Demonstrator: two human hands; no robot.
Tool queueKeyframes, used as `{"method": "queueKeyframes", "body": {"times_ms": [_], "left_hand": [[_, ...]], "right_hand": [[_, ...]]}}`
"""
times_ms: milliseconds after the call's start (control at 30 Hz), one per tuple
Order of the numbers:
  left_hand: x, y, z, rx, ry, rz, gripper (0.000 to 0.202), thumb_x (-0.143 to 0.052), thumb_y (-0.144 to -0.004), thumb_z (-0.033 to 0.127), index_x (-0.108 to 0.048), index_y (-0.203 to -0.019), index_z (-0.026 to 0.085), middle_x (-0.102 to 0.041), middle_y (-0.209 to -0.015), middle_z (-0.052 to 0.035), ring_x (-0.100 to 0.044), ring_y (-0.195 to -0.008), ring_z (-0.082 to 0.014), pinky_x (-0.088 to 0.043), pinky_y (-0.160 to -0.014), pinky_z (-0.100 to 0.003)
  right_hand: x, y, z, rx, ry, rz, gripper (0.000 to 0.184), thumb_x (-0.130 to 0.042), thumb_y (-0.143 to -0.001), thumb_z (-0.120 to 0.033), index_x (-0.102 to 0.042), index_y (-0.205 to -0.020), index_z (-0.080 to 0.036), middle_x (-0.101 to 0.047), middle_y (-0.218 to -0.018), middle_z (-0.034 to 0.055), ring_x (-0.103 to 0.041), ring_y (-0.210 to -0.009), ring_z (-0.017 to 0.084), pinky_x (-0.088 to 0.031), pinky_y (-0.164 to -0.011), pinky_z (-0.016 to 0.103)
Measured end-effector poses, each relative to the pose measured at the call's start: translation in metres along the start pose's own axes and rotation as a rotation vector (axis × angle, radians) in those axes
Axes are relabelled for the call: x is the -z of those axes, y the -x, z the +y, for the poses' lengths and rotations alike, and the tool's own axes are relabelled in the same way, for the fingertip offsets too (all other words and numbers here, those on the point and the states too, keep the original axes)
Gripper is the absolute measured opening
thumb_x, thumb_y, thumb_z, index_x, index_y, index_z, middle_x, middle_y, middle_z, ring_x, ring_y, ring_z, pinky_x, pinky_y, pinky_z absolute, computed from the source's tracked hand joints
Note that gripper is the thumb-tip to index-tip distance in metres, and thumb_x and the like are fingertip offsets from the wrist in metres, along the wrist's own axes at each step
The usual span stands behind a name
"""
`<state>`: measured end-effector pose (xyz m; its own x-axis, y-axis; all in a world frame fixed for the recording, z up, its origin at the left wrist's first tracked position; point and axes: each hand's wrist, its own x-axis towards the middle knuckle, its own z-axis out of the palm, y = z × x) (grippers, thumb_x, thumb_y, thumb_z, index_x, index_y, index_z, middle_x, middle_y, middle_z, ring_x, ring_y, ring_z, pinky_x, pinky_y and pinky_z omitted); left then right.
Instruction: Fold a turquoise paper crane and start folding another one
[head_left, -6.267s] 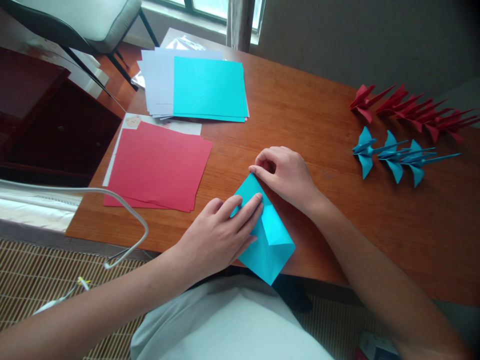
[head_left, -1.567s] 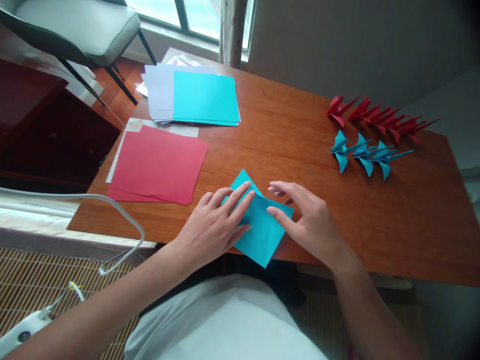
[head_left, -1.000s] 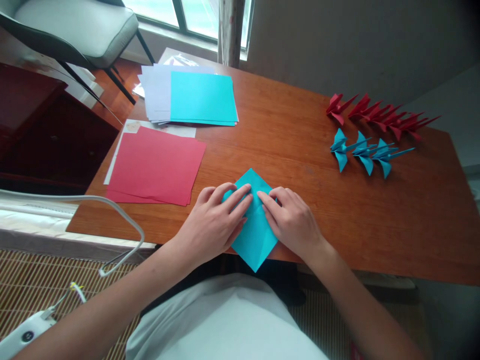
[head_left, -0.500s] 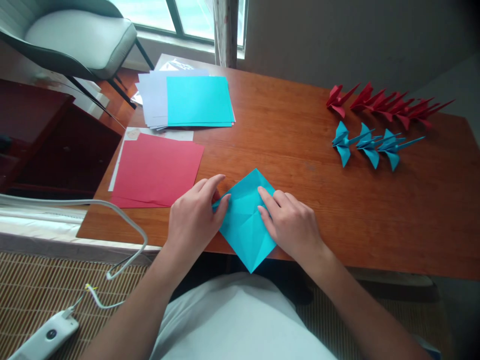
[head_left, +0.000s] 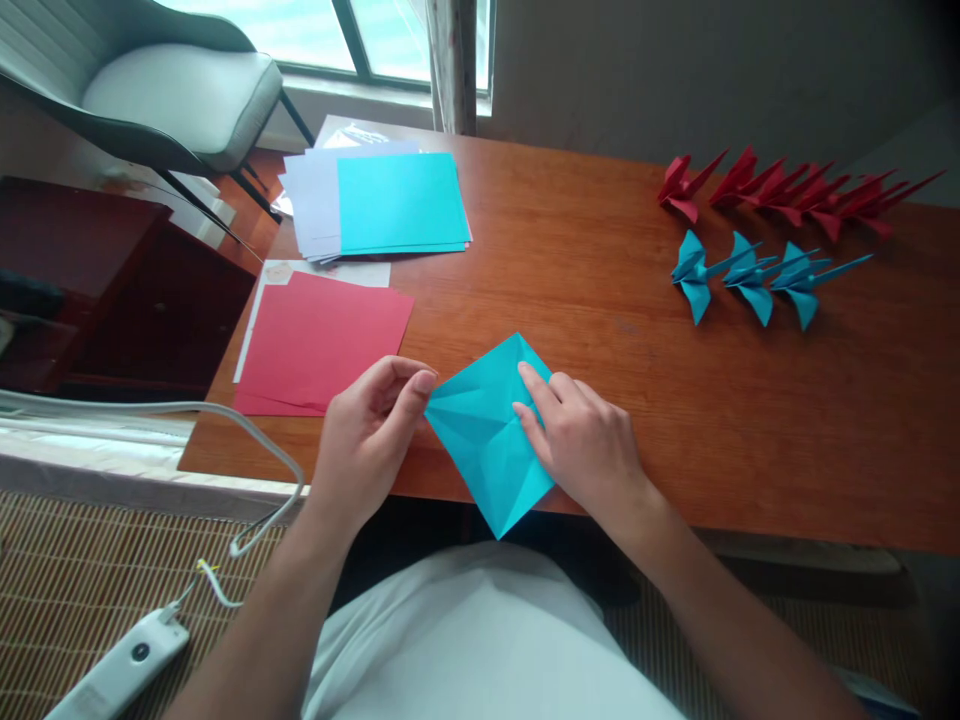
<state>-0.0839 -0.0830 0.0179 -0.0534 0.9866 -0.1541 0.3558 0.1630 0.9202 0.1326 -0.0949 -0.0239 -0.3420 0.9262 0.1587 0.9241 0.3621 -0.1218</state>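
A square of bright blue origami paper (head_left: 480,440), marked with crossing creases, lies turned like a diamond at the table's front edge. Its lowest corner sticks out past the edge. My left hand (head_left: 375,425) is closed in a pinch at the paper's left corner, thumb against curled fingers. From the right, my right hand (head_left: 589,425) lies on the paper with index finger and thumb stretched apart, pressing on its surface. The other fingers are bent, and the right corner is hidden beneath this hand.
Red paper sheets (head_left: 322,340) lie left of my hands, with a stack of blue sheets (head_left: 401,205) behind. At the far right stand rows of folded red cranes (head_left: 795,195) and blue cranes (head_left: 742,275). A white cable (head_left: 255,435) loops by the table's left corner.
My left hand has drawn back a little to the left, uncovering the paper's left corner. My right hand stays on the paper. The whole view has shifted slightly.
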Motion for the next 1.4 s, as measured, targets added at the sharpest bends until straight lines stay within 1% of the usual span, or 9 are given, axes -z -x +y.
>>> {"method": "queueKeyframes", "body": {"times_ms": [133, 300, 467, 600, 733, 833, 933, 1167, 1400], "left_hand": [[-0.017, 0.005, 0.001, -0.048, 0.038, 0.006, 0.038, -0.066, -0.090, 0.053, -0.064, -0.109, 0.021, -0.070, -0.101, -0.0048, -0.065, -0.084, -0.0176, -0.049, -0.068, -0.026], [-0.031, 0.008, -0.004, -0.040, -0.144, -0.038, 0.048, -0.057, -0.094, 0.057, -0.064, -0.123, 0.020, -0.062, -0.073, 0.0011, -0.053, -0.058, -0.0142, -0.041, -0.055, -0.027], [-0.030, 0.008, -0.005, -0.253, -0.594, 0.032, 0.041, -0.044, -0.102, 0.041, -0.063, -0.130, 0.019, -0.070, -0.119, -0.0089, -0.066, -0.100, -0.0252, -0.047, -0.080, -0.036], [-0.023, 0.008, -0.010, -0.292, -0.688, 0.013, 0.043, -0.041, -0.101, 0.033, -0.059, -0.137, 0.020, -0.069, -0.119, -0.0084, -0.065, -0.106, -0.0258, -0.049, -0.085, -0.038], [-0.025, 0.009, -0.017, -0.419, -0.813, 0.069, 0.043, -0.045, -0.098, 0.027, -0.060, -0.137, 0.016, -0.068, -0.118, -0.0122, -0.062, -0.108, -0.0300, -0.049, -0.091, -0.045], [-0.032, 0.008, -0.021, -0.534, -0.839, 0.057, 0.044, -0.047, -0.097, 0.022, -0.057, -0.140, 0.014, -0.065, -0.132, -0.0142, -0.060, -0.117, -0.0322, -0.047, -0.096, -0.047], [-0.038, 0.006, -0.025, -0.624, -0.813, -0.038, 0.047, -0.046, -0.098, 0.018, -0.051, -0.145, 0.013, -0.059, -0.147, -0.0129, -0.056, -0.129, -0.0309, -0.045, -0.101, -0.046], [-0.034, 0.003, -0.032, -0.787, -0.803, -0.122, 0.047, -0.043, -0.099, 0.014, -0.047, -0.146, 0.010, -0.053, -0.152, -0.0165, -0.053, -0.138, -0.0286, -0.044, -0.105, -0.043], [-0.030, 0.003, -0.036, -0.847, -0.826, -0.224, 0.054, -0.041, -0.099, 0.009, -0.040, -0.153, 0.011, -0.050, -0.155, -0.0138, -0.049, -0.143, -0.0251, -0.040, -0.112, -0.040]], "right_hand": [[-0.001, 0.000, -0.002, -0.027, 0.010, 0.006, 0.042, -0.046, -0.104, -0.036, -0.055, -0.141, -0.019, -0.070, -0.091, 0.0099, -0.064, -0.078, 0.023, -0.038, -0.054, 0.034], [0.000, -0.001, -0.003, -0.048, 0.018, -0.022, 0.043, -0.043, -0.105, -0.038, -0.056, -0.141, -0.017, -0.071, -0.092, 0.0103, -0.066, -0.078, 0.023, -0.038, -0.055, 0.034], [0.002, -0.004, -0.003, -0.091, -0.011, -0.068, 0.046, -0.044, -0.105, -0.039, -0.055, -0.144, -0.018, -0.074, -0.093, 0.0107, -0.070, -0.075, 0.023, -0.034, -0.052, 0.034], [0.005, -0.007, -0.004, -0.107, 0.002, -0.096, 0.046, -0.043, -0.105, -0.039, -0.055, -0.145, -0.019, -0.076, -0.092, 0.0091, -0.071, -0.072, 0.023, -0.032, -0.050, 0.034], [0.009, -0.008, -0.006, -0.128, 0.037, -0.146, 0.046, -0.039, -0.106, -0.039, -0.053, -0.146, -0.021, -0.077, -0.092, 0.0068, -0.072, -0.071, 0.022, -0.031, -0.050, 0.033], [0.012, -0.008, -0.007, -0.137, 0.060, -0.188, 0.047, -0.037, -0.107, -0.039, -0.051, -0.148, -0.022, -0.077, -0.093, 0.0056, -0.073, -0.072, 0.021, -0.031, -0.051, 0.032], [0.013, -0.008, -0.006, -0.136, 0.064, -0.198, 0.048, -0.037, -0.107, -0.040, -0.050, -0.149, -0.021, -0.077, -0.092, 0.0051, -0.072, -0.073, 0.020, -0.031, -0.053, 0.033], [0.007, -0.010, 0.008, -0.092, 0.065, -0.074, 0.042, -0.039, -0.107, -0.039, -0.061, -0.138, -0.020, -0.070, -0.094, 0.0062, -0.065, -0.085, 0.020, -0.035, -0.062, 0.032], [0.001, -0.009, 0.023, -0.055, 0.086, -0.039, 0.044, -0.041, -0.106, -0.039, -0.056, -0.143, -0.019, -0.064, -0.099, 0.0072, -0.057, -0.091, 0.021, -0.039, -0.067, 0.032]]}}
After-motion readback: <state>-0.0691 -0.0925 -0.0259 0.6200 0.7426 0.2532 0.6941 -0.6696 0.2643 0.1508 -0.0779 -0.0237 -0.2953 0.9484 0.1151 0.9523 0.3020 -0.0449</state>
